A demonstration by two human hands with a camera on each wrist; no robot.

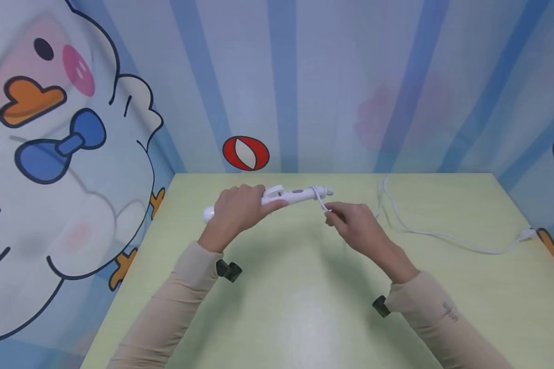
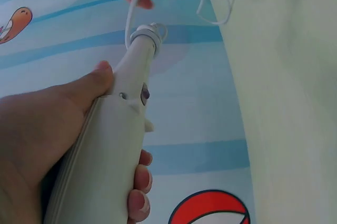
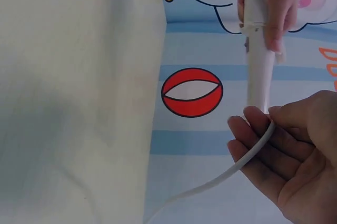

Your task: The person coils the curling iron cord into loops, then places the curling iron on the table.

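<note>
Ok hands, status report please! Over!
Left grip holding white curling iron. Right grip pinching cord, looped round iron's end. Possible snag: slack cord trailing to plug, right side of table.

Two beige sleeves (image 1: 171, 312), a little wrinkled.
At each cuff (image 1: 197, 260) I see a small dark device (image 1: 233, 272); the right sleeve (image 1: 436, 328) has also a grey marking (image 1: 450, 311).

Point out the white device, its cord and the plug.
white device (image 2: 107, 142): left wrist view, thick section
cord (image 3: 211, 183): right wrist view, lower stretch
plug (image 1: 527, 234): head view, middle of its body
</note>
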